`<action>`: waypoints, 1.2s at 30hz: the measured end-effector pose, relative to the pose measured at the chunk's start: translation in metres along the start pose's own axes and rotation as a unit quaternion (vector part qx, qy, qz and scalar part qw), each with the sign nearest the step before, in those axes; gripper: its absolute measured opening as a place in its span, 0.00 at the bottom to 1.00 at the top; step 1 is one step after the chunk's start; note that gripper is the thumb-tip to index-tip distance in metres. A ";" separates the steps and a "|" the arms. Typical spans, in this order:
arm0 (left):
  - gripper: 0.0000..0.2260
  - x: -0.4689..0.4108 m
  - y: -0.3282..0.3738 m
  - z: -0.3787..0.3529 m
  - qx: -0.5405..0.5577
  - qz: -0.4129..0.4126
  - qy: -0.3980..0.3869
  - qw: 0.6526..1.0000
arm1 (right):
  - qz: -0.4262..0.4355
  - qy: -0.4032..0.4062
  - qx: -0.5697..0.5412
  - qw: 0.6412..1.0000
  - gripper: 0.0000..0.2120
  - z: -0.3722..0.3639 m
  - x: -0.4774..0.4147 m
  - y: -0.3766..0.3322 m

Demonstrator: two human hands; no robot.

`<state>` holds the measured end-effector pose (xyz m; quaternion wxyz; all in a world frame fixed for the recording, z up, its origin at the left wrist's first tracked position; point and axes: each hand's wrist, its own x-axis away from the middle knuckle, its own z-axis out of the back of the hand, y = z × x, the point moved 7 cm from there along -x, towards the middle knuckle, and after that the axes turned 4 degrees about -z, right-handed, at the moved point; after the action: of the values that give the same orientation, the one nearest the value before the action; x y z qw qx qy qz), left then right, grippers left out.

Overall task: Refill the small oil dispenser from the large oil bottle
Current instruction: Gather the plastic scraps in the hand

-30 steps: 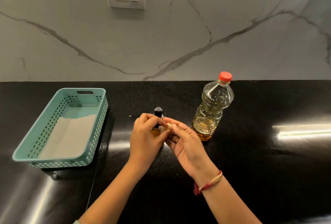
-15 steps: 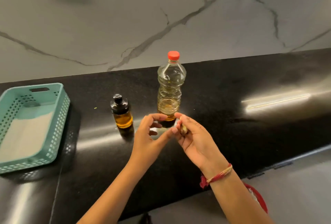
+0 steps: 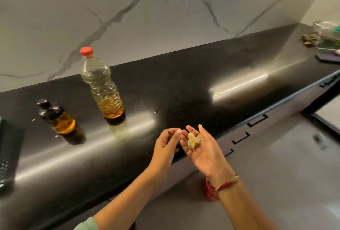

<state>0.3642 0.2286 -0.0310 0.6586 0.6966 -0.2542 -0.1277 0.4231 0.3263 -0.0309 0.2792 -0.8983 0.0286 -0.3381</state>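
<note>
The capped dispenser (image 3: 60, 121) and red-capped bottle (image 3: 103, 86) stand apart on the worktop (image 3: 184, 82). The right hand (image 3: 204, 153) has its grip spread, palm up, carrying a crumpled wad (image 3: 193, 140). The left hand (image 3: 165, 147) has its grip loosely curled and empty.

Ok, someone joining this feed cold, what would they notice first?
The crumpled yellowish wad lying on the open right hand, near the front edge of the black counter, with the left hand close beside it. Further back on the left stand the large oil bottle, red cap on and oil only near its bottom, and the small oil dispenser, capped, left of it.
</note>
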 end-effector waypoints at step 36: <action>0.24 -0.069 -0.286 -0.237 0.073 0.414 0.032 0.907 | -0.076 0.348 -0.171 0.919 0.25 0.420 -0.091 -0.026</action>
<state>0.4816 0.4679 -0.2996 0.6068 0.5787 -0.5077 0.1977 0.6119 0.5727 -0.3297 0.0669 -0.7575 0.1134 -0.6395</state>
